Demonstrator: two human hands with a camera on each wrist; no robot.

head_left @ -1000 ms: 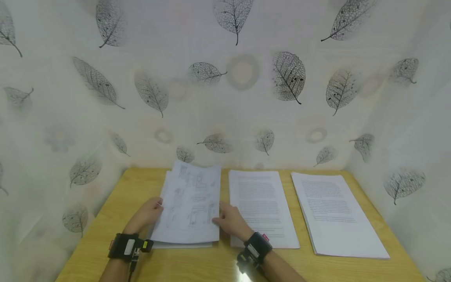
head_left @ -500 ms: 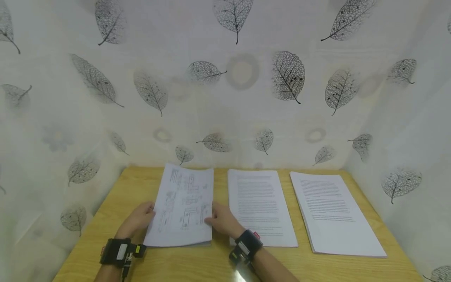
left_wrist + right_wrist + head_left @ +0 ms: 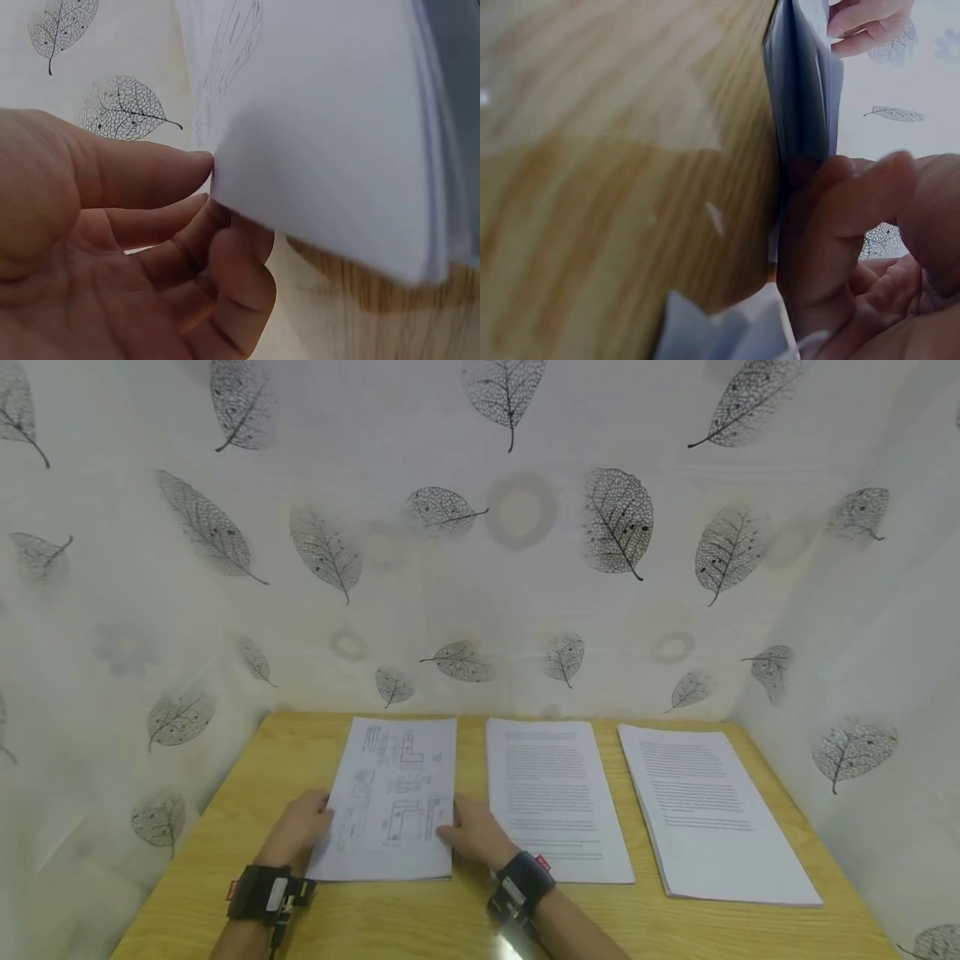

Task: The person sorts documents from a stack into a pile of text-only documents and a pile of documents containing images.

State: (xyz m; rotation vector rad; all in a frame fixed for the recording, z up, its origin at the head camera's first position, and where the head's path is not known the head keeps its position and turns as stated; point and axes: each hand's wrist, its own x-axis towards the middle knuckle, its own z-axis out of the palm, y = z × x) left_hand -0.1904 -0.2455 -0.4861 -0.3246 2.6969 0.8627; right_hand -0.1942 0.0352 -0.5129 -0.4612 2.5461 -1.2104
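Observation:
A stack of white paper sheets (image 3: 375,852), its top sheet printed with technical drawings, lies at the left of the table between both hands. My left hand (image 3: 300,827) pinches the left edge; in the left wrist view the thumb (image 3: 150,172) presses the sheet from above, fingers curled below. At the right edge, my right hand (image 3: 480,833) holds the sheets, its thumb on top in the head view. Bent fingers (image 3: 821,225) press against the sheets' edges (image 3: 802,90) in the right wrist view, where a dark gap parts upper from lower sheets.
A second stack of text pages (image 3: 555,793) lies just right of my right hand, under part of the wrist. Farther right is a thicker text stack (image 3: 712,810). The wooden table (image 3: 390,927) meets a leaf-patterned cloth (image 3: 517,610) behind and at both sides.
The drawing sheets have moved left and down and now lie flat, squared over the sheets beneath. Both hands went with them, still at the two side edges.

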